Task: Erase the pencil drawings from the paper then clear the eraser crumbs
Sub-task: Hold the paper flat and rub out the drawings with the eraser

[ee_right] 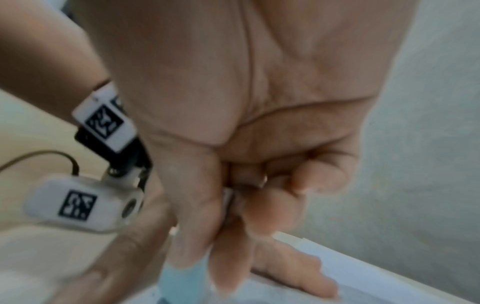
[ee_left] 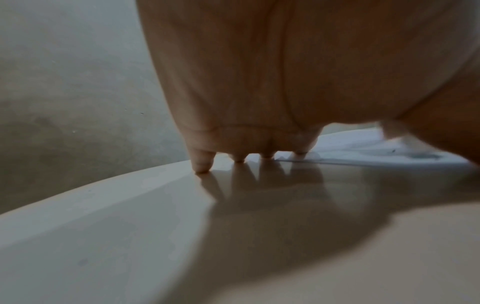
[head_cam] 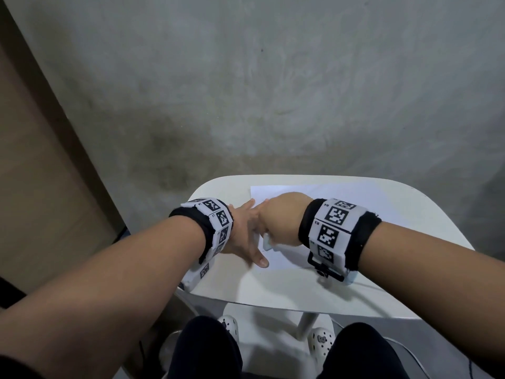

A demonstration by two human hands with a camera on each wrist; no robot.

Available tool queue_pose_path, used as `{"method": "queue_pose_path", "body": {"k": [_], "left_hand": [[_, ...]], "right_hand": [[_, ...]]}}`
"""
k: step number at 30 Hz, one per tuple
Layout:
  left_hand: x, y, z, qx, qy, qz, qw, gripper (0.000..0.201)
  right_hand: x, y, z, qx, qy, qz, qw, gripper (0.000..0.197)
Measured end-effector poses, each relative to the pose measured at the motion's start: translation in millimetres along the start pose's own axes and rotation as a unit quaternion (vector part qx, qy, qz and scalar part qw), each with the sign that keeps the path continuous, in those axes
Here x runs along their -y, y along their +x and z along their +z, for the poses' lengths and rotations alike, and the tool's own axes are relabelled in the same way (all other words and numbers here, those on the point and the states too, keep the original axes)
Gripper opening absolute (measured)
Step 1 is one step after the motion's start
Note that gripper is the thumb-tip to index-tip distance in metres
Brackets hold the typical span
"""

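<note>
A white sheet of paper (head_cam: 341,195) lies on the small white table (head_cam: 273,288). My left hand (head_cam: 246,236) lies flat with spread fingers on the paper's left edge and holds it down; in the left wrist view its fingertips (ee_left: 201,164) touch the tabletop beside the paper (ee_left: 363,148). My right hand (head_cam: 278,222) is curled round a pale blue-white eraser (head_cam: 266,243), its tip down on the paper close to my left fingers. The right wrist view shows thumb and fingers pinching the eraser (ee_right: 187,283). A faint dark mark (ee_left: 393,150) is on the sheet. Pencil drawings under the hands are hidden.
The table stands against a grey concrete wall (head_cam: 273,77), with a brown panel (head_cam: 32,173) at the left. My knees and white clogs (head_cam: 228,325) are below the table's near edge. A cable (ee_right: 52,156) runs from the left wrist camera.
</note>
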State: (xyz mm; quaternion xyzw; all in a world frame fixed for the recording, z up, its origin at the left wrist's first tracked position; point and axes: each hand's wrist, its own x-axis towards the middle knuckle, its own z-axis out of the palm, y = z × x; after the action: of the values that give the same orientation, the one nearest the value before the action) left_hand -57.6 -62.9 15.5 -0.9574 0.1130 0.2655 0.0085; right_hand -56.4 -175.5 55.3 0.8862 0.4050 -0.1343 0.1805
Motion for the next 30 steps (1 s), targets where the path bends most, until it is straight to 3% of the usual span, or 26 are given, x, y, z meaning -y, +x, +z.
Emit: {"method": "queue_pose_path", "body": {"k": [3, 5, 6, 7, 9, 11, 13, 16, 21, 23, 27, 28, 30], "left_hand": [[11.9, 14.9, 7.7, 0.005, 0.009, 0.018, 1.000, 0.105], [18.1, 21.8, 10.7, 0.005, 0.014, 0.024, 1.000, 0.114], [20.2, 24.1, 11.4, 0.008, 0.021, 0.028, 0.999, 0.118], [22.1, 26.3, 12.6, 0.010, 0.026, 0.033, 0.999, 0.120], [23.9, 27.9, 13.9, 0.007, 0.028, 0.039, 0.999, 0.122], [26.3, 30.5, 14.4, 0.006, 0.025, 0.043, 0.999, 0.122], [28.5, 30.1, 13.9, 0.007, 0.018, 0.050, 0.999, 0.122], [30.7, 24.1, 14.8, -0.004, 0.032, 0.047, 0.998, 0.120], [21.6, 5.5, 26.8, -0.026, 0.113, 0.011, 0.993, 0.114], [2.3, -6.9, 35.9, -0.020, 0.129, 0.055, 0.990, 0.115], [-36.3, -26.4, 51.0, -0.010, 0.146, 0.218, 0.965, 0.103], [-35.8, -25.5, 49.3, -0.015, 0.141, 0.229, 0.963, 0.100], [-26.1, -17.9, 40.8, -0.030, 0.120, 0.181, 0.976, 0.100]], "right_hand": [[-3.7, -4.0, 3.5, 0.050, 0.009, -0.024, 0.998, 0.015], [-21.8, -7.4, 5.8, 0.083, 0.138, -0.029, 0.987, 0.006], [-36.3, -6.5, 9.2, 0.055, 0.232, -0.009, 0.971, 0.011], [-52.5, -5.8, 13.1, 0.007, 0.323, 0.032, 0.946, 0.014], [-81.8, -6.9, 25.5, -0.062, 0.482, 0.129, 0.865, 0.012], [-100.5, -10.4, 41.6, -0.038, 0.577, 0.184, 0.795, 0.015], [-110.9, -12.5, 57.4, 0.009, 0.622, 0.193, 0.759, 0.020], [-116.2, -12.2, 69.5, 0.007, 0.669, 0.185, 0.720, 0.023], [-112.3, -15.4, 69.6, -0.011, 0.686, 0.169, 0.708, 0.026], [-111.2, -16.3, 69.9, -0.013, 0.683, 0.167, 0.711, 0.026], [-110.6, -17.2, 71.2, -0.014, 0.683, 0.161, 0.712, 0.028], [-110.9, -17.2, 71.6, -0.014, 0.685, 0.159, 0.711, 0.028], [-111.8, -17.0, 72.1, -0.016, 0.686, 0.158, 0.710, 0.026]]}}
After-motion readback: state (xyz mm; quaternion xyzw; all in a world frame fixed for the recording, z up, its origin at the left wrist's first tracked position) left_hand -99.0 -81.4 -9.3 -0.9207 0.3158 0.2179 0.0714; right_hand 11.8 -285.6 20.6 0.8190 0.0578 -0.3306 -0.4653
